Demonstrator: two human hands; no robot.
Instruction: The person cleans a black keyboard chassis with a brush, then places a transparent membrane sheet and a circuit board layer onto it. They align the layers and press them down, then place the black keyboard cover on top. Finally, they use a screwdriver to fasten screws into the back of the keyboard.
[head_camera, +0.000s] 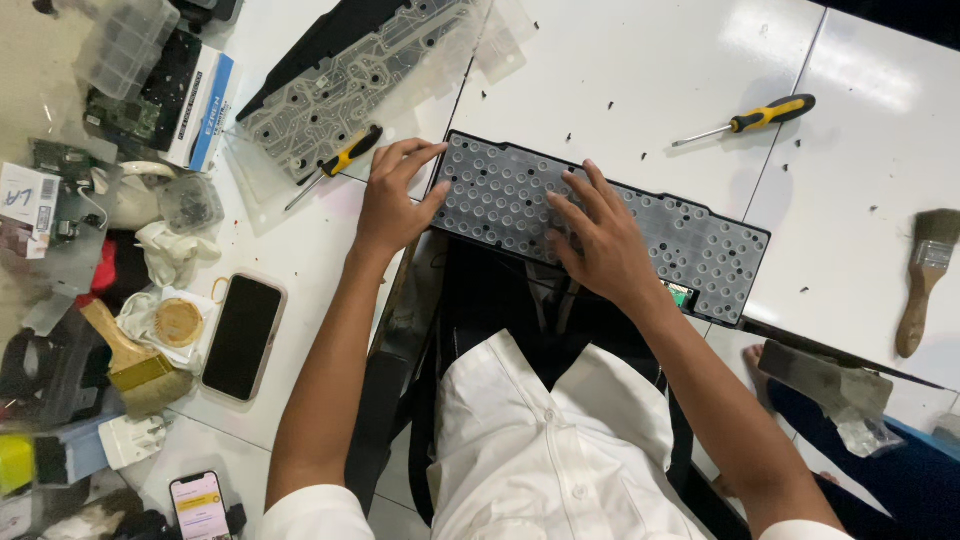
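Right, looking down from the head camera, I've got both hands on the keyboard half (640, 225), a dark tray covered by a grey sheet of rubber domes, lying across the near edge of the white table (640, 80). Its long axis runs from about ten o'clock down to four o'clock, slanting away to my right. My left hand (392, 205) sits at the tray's ten o'clock end, fingers curled against that short edge with the thumb touching the corner; whether it actually pinches the sheet I cannot tell. My right hand (600, 240) lies flat on the middle of the dome sheet, fingers spread and pointing toward eleven o'clock, pressing rather than gripping. So the left hand is nearer the end of the tray, the right nearer its centre, and the four o'clock end lies free beyond my right wrist. Just past my left fingers, at twelve o'clock, a yellow-and-black screwdriver (340, 160) rests on the clear membrane sheet (350, 85). A second screwdriver (750, 120) lies well apart at one o'clock, and a paintbrush (925, 280) sits far out at three o'clock.
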